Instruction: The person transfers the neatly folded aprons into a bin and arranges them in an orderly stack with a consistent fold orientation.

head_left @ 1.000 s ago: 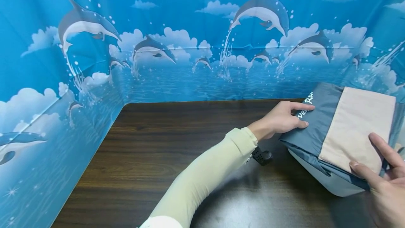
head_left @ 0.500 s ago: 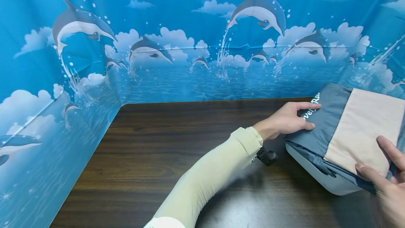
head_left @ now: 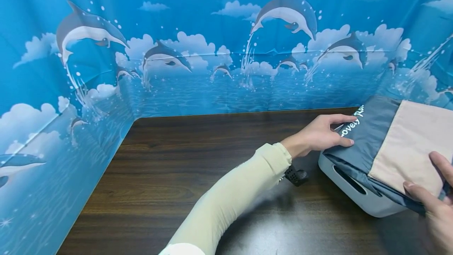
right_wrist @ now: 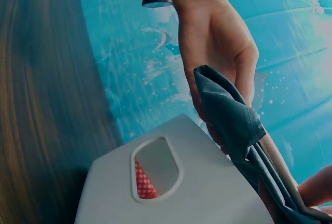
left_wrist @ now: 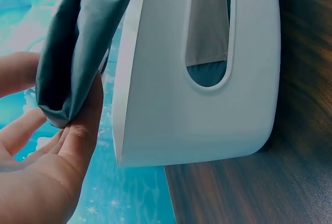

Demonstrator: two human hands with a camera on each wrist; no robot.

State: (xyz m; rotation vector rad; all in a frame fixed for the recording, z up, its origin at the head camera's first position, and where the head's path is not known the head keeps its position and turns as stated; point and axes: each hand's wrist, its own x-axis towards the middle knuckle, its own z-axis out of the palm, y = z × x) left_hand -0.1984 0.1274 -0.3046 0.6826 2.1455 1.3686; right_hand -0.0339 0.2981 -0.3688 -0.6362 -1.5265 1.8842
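A folded dark teal cloth point(head_left: 371, 129) with a beige panel point(head_left: 407, 145) and white lettering lies over a pale grey plastic basket point(head_left: 368, 204) at the right of the head view. My left hand point(head_left: 318, 133) pinches the cloth's left edge, thumb and forefinger on top. In the left wrist view its other fingers point(left_wrist: 23, 130) show around the folded edge. At the near right corner my right hand point(head_left: 433, 207) grips the cloth, its thumb lying on the beige panel; part of this hand is out of frame. Most of the basket's inside is hidden beneath the cloth.
Through the basket's oval handle hole, a red-and-white checked fabric point(right_wrist: 144, 183) shows in the right wrist view. The basket stands on a dark wood table point(head_left: 170, 176). A blue dolphin-print curtain point(head_left: 198, 58) borders the table at the back and left.
Both hands have shifted the cloth to the right over the basket. More of the basket's near side shows now, including a dark handle hole.
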